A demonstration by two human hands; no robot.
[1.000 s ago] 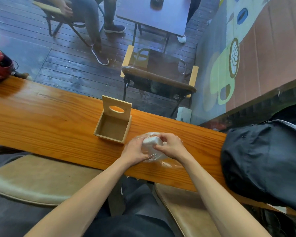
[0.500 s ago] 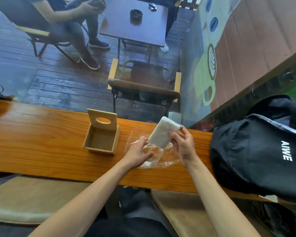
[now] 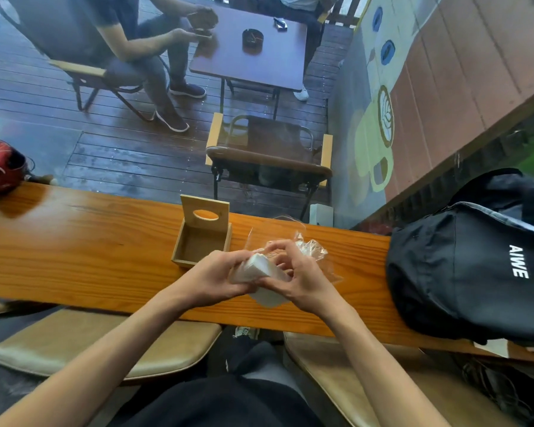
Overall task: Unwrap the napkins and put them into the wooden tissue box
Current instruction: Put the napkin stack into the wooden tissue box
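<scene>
Near the front edge of the wooden bench (image 3: 74, 257), both hands hold the stack of white napkins (image 3: 261, 269) just above the surface. The left hand (image 3: 211, 280) curls around the stack's left end, and the right hand (image 3: 299, 280) grips its right end with bent fingers. Crumpled clear plastic wrap (image 3: 305, 248) lies loose just behind the right hand, touching or nearly touching it. Just to the far left of the hands stands the wooden tissue box (image 3: 202, 238), its lid tilted up and its tray holding nothing. My judgement is that the soft stack could fan out or shed sheets if the grip slackens, and a skewed stack may catch on the box wall. Trailing wrap could also drag along into the tray. A black backpack (image 3: 475, 266) sits to the right.
</scene>
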